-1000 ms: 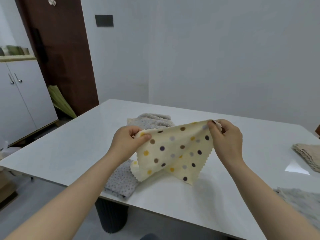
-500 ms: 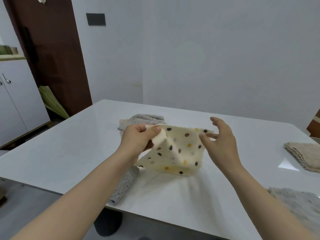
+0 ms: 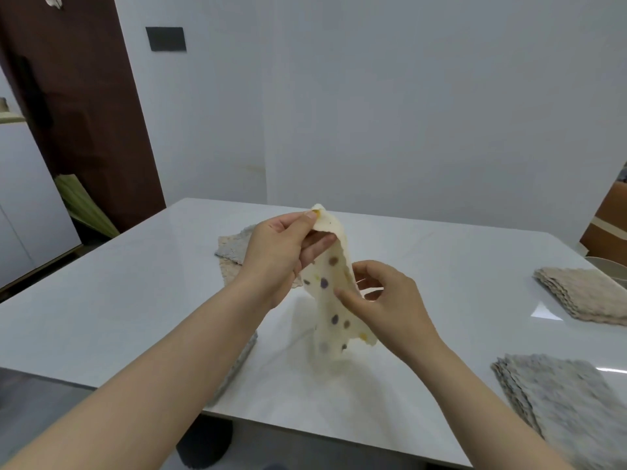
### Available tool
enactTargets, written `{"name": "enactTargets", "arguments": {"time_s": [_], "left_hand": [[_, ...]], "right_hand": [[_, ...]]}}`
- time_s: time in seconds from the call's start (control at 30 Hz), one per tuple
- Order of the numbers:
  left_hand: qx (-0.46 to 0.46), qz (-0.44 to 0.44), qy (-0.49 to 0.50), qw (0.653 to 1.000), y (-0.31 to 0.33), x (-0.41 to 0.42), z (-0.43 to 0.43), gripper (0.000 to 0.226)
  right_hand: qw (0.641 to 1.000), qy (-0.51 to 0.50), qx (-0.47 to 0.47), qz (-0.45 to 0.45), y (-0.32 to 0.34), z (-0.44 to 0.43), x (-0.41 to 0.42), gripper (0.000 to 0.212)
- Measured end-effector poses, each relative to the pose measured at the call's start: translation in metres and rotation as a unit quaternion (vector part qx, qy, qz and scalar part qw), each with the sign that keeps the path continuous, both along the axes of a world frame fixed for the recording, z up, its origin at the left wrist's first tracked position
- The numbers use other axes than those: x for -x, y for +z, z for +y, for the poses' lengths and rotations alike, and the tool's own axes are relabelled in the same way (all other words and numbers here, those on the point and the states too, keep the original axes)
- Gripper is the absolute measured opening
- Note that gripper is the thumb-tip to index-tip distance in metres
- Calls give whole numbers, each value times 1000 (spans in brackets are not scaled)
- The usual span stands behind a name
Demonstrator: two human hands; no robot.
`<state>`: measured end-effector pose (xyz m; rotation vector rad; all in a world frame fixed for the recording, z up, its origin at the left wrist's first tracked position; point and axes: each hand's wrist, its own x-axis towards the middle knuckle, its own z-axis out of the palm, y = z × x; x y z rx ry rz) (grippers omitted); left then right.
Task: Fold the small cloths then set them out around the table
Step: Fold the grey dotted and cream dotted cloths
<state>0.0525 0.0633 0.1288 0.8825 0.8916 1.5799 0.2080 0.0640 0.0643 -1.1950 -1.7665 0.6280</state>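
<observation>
I see left hand (image 3: 274, 256) thumb and fingers clamped on top edge of dotted cloth (image 3: 334, 300); cloth hangs below them above table (image 3: 101, 300). Right hand (image 3: 386, 300) fingers parted, thumb touching cloth's mid edge.

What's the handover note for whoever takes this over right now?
Left hand: pinching the top edge of the polka-dot cloth, which hangs above the table.
Right hand: fingers on the cloth's mid edge; grip unclear.
Done, apparently: beige cloth far right, grey cloth near right.
Left: fold the polka-dot cloth and place it. Cloth pile behind the left hand and another cloth under the left forearm remain.
</observation>
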Motion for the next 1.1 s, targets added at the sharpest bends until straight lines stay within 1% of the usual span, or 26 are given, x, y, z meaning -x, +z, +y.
{"name": "enactTargets", "arguments": {"time_s": [0.03, 0.1, 0.13, 0.17, 0.23, 0.3, 0.33, 0.43, 0.5, 0.6, 0.7, 0.77, 0.9, 1.0, 1.03, 1.1], "left_hand": [[-1, -4, 2, 1000, 0, -1, -1, 20], [-1, 9, 17, 1000, 2, 1, -3, 23], [2, 30, 34, 999, 2, 3, -3, 26], [7, 59, 57, 997, 3, 5, -3, 27], [21, 125, 117, 985, 4, 13, -2, 22], [35, 163, 172, 971, 2, 20, -1, 23], [41, 164, 187, 968, 0, 24, -1, 25], [54, 149, 192, 968, -5, 30, -1, 15], [57, 146, 187, 970, -10, 32, -1, 18], [62, 151, 204, 965, -17, 37, 2, 28], [63, 155, 219, 961, -22, 45, 5, 26], [58, 168, 216, 960, -25, 49, 7, 21], [14, 254, 205, 945, -32, 50, 6, 4], [-12, 274, 225, 935, -32, 52, 5, 8], [-14, 271, 233, 934, -31, 53, 5, 11], [-10, 262, 236, 936, -27, 54, 5, 24]], "right_hand": [[1000, -5, -1, -10, -2, 1, 1, 2], [999, -22, -18, -18, -7, 5, 0, 21], [999, -32, -23, -21, -9, 7, -3, 26], [999, -39, -24, -22, -9, 8, -5, 26], [999, -43, -18, -22, -8, 10, -11, 24], [999, -49, -10, -16, -7, 12, -18, 25], [998, -55, -9, -14, -6, 13, -21, 26], [997, -69, -18, -7, -2, 15, -30, 28], [997, -78, -19, -6, 1, 16, -34, 28], [994, -99, -38, 5, 5, 18, -39, 35], [989, -139, -57, 12, 11, 20, -48, 35], [988, -144, -46, 34, 14, 20, -50, 34], [988, -121, -33, 90, 15, 20, -47, 32], [982, -114, -40, 148, 21, 20, -45, 29], [978, -118, -41, 168, 24, 21, -45, 23], [973, -120, -38, 194, 31, 21, -45, 10]]}}
